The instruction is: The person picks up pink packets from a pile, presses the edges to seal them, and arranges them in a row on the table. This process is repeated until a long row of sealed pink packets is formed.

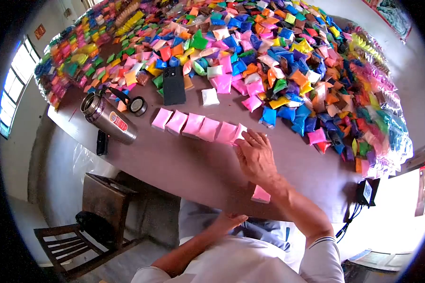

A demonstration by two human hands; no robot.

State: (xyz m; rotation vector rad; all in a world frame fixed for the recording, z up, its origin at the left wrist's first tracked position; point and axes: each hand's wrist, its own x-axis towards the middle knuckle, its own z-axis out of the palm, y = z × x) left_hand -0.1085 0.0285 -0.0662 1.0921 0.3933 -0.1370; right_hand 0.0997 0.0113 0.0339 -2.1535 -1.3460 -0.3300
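Observation:
Pink packets stand in a slanting row on the brown table, among them a pink packet [192, 124] near the middle. At the row's right end, the fingers of my right hand [256, 154] are closed on a pale pink packet [241, 132], partly covered by them. Under my right forearm, near the table's front edge, lies a single pink packet [261, 194]. My left hand [229, 220] is low by my lap, just below the table edge, with its thumb stretched out and nothing seen in it; its other fingers are partly hidden.
A big heap of colourful packets [269, 61] covers the table's far side. A white packet [210, 97], a black phone [174, 86], a steel flask [109, 119] and its lid [137, 106] lie before it. A black device with cables [366, 192] sits at the right edge. A wooden chair [75, 245] stands lower left.

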